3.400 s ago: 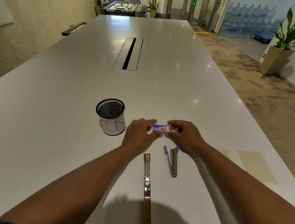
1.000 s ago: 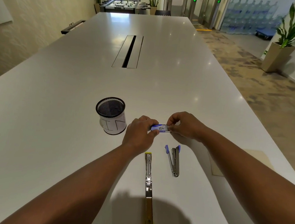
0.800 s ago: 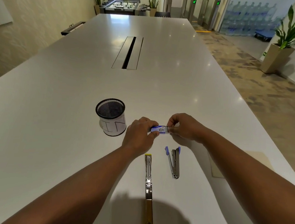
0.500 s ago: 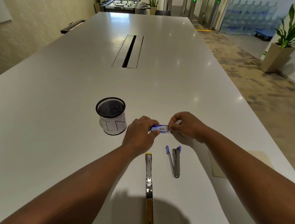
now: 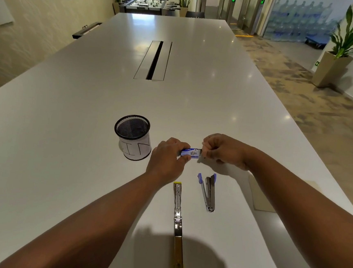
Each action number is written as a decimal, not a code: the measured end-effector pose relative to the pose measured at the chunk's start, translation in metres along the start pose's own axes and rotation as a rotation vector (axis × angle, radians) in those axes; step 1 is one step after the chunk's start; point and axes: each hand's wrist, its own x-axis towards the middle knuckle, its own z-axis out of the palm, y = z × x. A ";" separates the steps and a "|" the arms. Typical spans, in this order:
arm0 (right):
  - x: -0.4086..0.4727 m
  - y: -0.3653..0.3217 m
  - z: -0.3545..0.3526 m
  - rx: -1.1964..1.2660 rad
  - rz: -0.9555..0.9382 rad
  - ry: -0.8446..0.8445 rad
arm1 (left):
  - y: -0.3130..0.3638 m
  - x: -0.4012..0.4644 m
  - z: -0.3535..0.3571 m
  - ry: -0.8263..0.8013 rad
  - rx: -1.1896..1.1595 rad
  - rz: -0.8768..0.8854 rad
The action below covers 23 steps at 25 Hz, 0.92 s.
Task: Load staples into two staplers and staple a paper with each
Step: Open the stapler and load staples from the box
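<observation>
Nearest the viewer, a long yellow stapler point(image 5: 177, 228) lies flat on the white table point(image 5: 63, 145), opened out full length, its yellow ends pointing toward and away from the viewer. Just right of it and slightly farther off, a small blue stapler point(image 5: 208, 191) lies with its arms splayed in a narrow V, hinge end nearest the viewer. Right of the small blue stapler, near the table edge, lies a tan paper point(image 5: 260, 194), partly hidden by the right forearm.

Beyond both staplers, a little blue staple box point(image 5: 191, 153) is held above the table between the two hands. The left hand point(image 5: 167, 162) grips the box's left end, fingers curled over the top and thumb beneath. The right hand point(image 5: 223, 151), fingers curled tight, pinches at the box's right end; what it pinches there is too small to tell.

Left of the staple box, just beside the left hand, a black mesh pen cup point(image 5: 133, 137) wrapped in marked white paper stands upright. Far beyond the box, a cable slot point(image 5: 154, 60) is set into the table's middle.
</observation>
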 end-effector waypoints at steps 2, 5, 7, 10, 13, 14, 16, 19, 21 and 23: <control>-0.001 0.000 0.003 -0.112 0.002 -0.046 | 0.000 0.000 0.000 -0.001 0.003 -0.002; 0.001 0.002 0.012 -0.264 0.020 -0.008 | 0.001 0.000 0.000 -0.002 0.005 0.003; 0.003 0.005 0.018 -0.288 -0.001 0.062 | 0.001 0.000 -0.001 -0.002 0.005 0.007; 0.005 0.010 0.026 -0.301 -0.059 0.170 | 0.002 0.000 -0.001 0.001 0.008 0.009; 0.003 0.015 0.029 -0.278 -0.130 0.214 | 0.002 0.000 -0.001 -0.002 0.005 0.005; 0.003 0.018 0.029 -0.251 -0.159 0.249 | 0.002 0.000 -0.001 -0.002 0.005 0.004; 0.004 0.023 0.026 -0.149 -0.165 0.370 | 0.003 0.000 -0.001 0.000 0.003 -0.002; 0.004 0.031 0.020 0.033 -0.040 0.504 | 0.002 0.001 -0.001 -0.001 -0.011 -0.010; 0.004 0.034 0.019 0.073 0.016 0.496 | 0.003 0.001 -0.001 -0.004 -0.017 -0.009; 0.005 0.032 0.019 0.053 0.039 0.454 | 0.003 0.000 -0.002 -0.005 -0.012 -0.003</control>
